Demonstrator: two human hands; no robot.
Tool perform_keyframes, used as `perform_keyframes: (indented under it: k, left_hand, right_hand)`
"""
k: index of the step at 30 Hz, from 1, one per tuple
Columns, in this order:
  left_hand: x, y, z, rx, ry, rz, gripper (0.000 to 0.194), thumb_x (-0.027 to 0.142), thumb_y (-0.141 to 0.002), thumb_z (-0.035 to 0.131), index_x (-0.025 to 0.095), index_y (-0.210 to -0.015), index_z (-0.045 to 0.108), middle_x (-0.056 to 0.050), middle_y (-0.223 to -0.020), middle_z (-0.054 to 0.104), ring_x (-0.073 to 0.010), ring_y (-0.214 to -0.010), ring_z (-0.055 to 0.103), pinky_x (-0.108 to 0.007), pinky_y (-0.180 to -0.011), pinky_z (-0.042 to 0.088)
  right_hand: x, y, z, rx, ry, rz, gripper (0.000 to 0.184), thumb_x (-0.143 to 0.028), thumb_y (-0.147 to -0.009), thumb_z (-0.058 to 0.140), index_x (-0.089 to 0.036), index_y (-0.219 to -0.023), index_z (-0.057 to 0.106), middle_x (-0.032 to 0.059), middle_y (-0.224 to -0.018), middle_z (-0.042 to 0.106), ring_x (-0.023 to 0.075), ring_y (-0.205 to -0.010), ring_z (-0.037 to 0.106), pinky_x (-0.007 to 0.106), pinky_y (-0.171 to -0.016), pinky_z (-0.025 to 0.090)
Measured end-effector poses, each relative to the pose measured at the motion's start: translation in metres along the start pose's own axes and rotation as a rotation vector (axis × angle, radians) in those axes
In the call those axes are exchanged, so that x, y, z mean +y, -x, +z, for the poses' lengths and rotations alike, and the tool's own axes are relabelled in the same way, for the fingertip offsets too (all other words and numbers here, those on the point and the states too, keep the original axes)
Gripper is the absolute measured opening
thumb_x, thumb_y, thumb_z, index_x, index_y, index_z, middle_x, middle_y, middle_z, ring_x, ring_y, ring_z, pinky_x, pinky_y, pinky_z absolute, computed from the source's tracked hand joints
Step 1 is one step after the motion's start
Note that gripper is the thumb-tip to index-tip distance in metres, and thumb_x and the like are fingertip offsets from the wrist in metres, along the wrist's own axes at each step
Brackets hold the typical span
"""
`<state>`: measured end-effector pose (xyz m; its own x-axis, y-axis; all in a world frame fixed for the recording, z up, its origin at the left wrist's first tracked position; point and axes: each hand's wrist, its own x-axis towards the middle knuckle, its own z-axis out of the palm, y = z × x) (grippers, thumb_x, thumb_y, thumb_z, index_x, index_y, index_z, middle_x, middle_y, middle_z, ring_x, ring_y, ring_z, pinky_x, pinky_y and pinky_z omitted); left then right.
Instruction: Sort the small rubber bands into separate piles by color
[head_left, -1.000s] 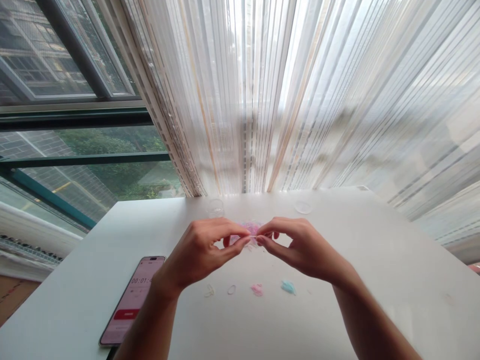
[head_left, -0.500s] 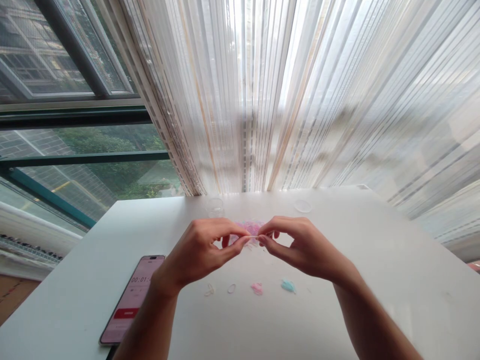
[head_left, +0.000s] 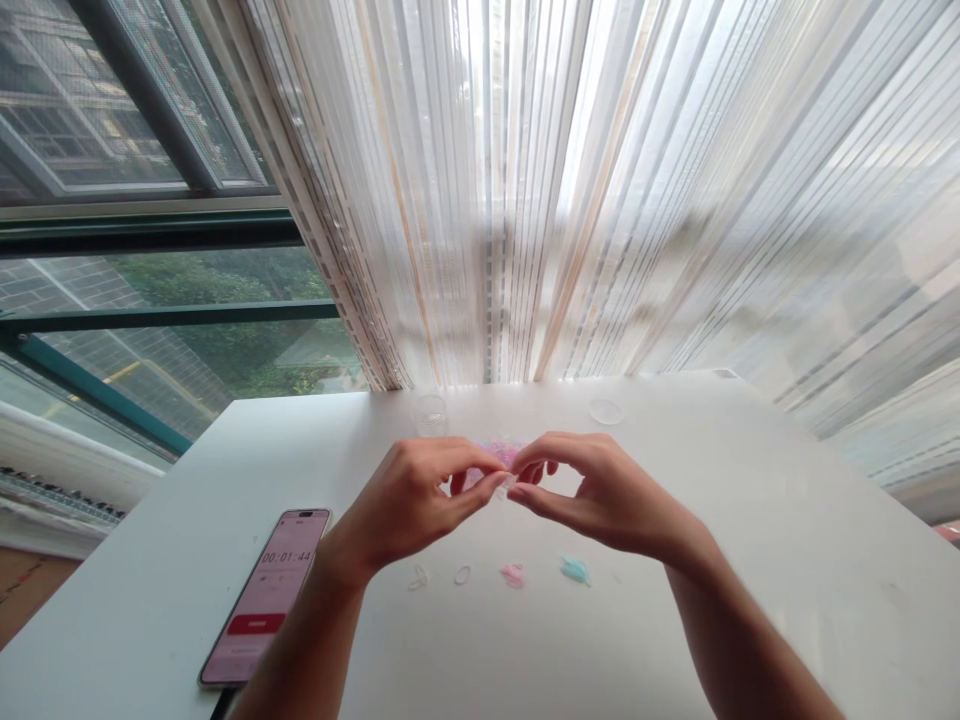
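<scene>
My left hand (head_left: 431, 495) is closed in a pinch, thumb and forefinger together on a small pale elastic band (head_left: 509, 481). My right hand (head_left: 596, 490) meets it fingertip to fingertip, thumb and forefinger curled about the same band with a slight gap between them. Most of the band is hidden by the fingers. Behind the hands lies a pile of pink and purple elastic bands (head_left: 495, 452), partly covered. Nearer me on the table are clear bands (head_left: 418, 577), a single pale loop (head_left: 462, 575), a pink bunch (head_left: 513, 575) and a light blue bunch (head_left: 576, 570).
A phone (head_left: 262, 610) with a running timer lies left on the white table (head_left: 480, 660), partly behind my left forearm. A clear round container (head_left: 430, 412) and a clear lid (head_left: 605, 411) sit at the far edge, before the striped curtain (head_left: 525, 250).
My fingertips have drawn closer together, and the band no longer shows as a straight line between them. The right thumb and forefinger have parted slightly. The bunches on the table stay put.
</scene>
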<state>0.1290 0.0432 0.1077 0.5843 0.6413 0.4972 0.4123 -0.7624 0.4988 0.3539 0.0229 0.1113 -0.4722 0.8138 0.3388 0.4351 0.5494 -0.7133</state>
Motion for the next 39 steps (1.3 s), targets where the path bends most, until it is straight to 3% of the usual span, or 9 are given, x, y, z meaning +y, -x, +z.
perform_keyframes:
  k: [6, 11, 21, 31, 39]
  left_hand:
    - [-0.002, 0.001, 0.002, -0.016, -0.014, -0.017, 0.014, 0.027, -0.093, 0.062, 0.019, -0.094, 0.074, -0.001, -0.083, 0.074, -0.0100, -0.062, 0.059, -0.023, -0.063, 0.048]
    - [-0.001, 0.000, 0.002, -0.032, -0.011, -0.027, 0.014, 0.028, -0.093, 0.063, 0.020, -0.097, 0.074, -0.001, -0.085, 0.075, -0.0101, -0.062, 0.058, -0.023, -0.064, 0.048]
    - [-0.002, 0.000, -0.001, -0.049, -0.009, -0.070, 0.016, 0.030, -0.094, 0.061, 0.020, -0.095, 0.073, -0.001, -0.084, 0.074, -0.0103, -0.062, 0.058, -0.023, -0.065, 0.047]
    - [-0.008, -0.001, -0.009, -0.208, 0.008, -0.243, 0.017, 0.032, -0.091, 0.062, 0.023, -0.089, 0.076, 0.003, -0.077, 0.073, -0.0106, -0.063, 0.058, -0.022, -0.062, 0.045]
    - [-0.008, -0.002, -0.011, -0.254, 0.024, -0.270, 0.017, 0.031, -0.091, 0.061, 0.024, -0.091, 0.076, 0.004, -0.077, 0.073, -0.0108, -0.064, 0.058, -0.022, -0.062, 0.044]
  right_hand:
    - [0.002, 0.000, 0.001, 0.029, 0.011, -0.035, 0.018, -0.035, -0.085, 0.073, -0.020, -0.093, 0.072, 0.0018, -0.083, 0.073, 0.0136, -0.075, 0.066, 0.024, -0.065, 0.053]
    - [0.007, 0.000, 0.005, 0.067, 0.077, -0.042, 0.010, -0.029, -0.092, 0.065, -0.021, -0.092, 0.071, 0.0002, -0.081, 0.072, 0.0116, -0.071, 0.065, 0.021, -0.062, 0.051]
    - [0.005, -0.002, 0.003, 0.077, 0.079, -0.050, 0.006, -0.017, -0.087, 0.065, -0.020, -0.088, 0.069, -0.0025, -0.078, 0.070, 0.0099, -0.070, 0.061, 0.020, -0.066, 0.050]
    - [0.015, -0.007, 0.013, -0.050, 0.021, 0.033, 0.006, -0.018, -0.088, 0.064, -0.021, -0.087, 0.069, -0.0023, -0.078, 0.071, 0.0109, -0.071, 0.063, 0.022, -0.067, 0.049]
    - [0.017, -0.009, 0.014, -0.048, 0.021, 0.049, 0.006, -0.017, -0.086, 0.064, -0.021, -0.087, 0.069, -0.0024, -0.077, 0.071, 0.0112, -0.071, 0.062, 0.022, -0.067, 0.049]
